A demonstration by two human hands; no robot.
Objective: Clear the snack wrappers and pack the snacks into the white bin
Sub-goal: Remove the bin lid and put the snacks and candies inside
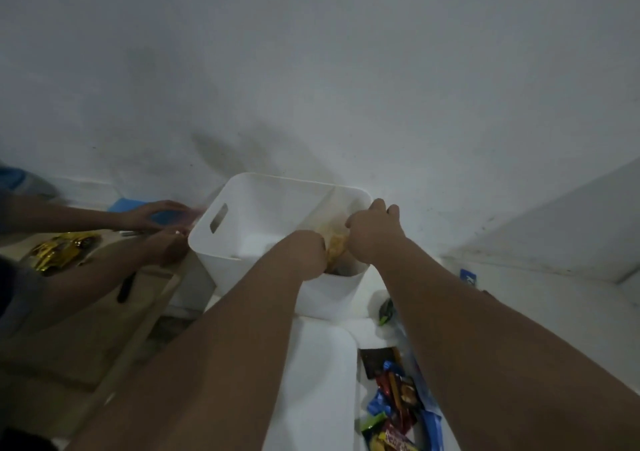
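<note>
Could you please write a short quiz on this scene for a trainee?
1. True or false: the left hand and the right hand hold a yellowish packet at the near right corner of the white bin.
2. Where does the pile of wrapped snacks lie? A) inside the bin B) nearer the camera than the bin, at lower right C) at far left.
3. Fill in: the shiny gold wrappers lie to the bin's ____.
Key: 1 true; 2 B; 3 left.

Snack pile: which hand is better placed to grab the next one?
Right hand, probably: the snack pile lies beside its forearm; left hand would cross over. Both grip a packet.
</note>
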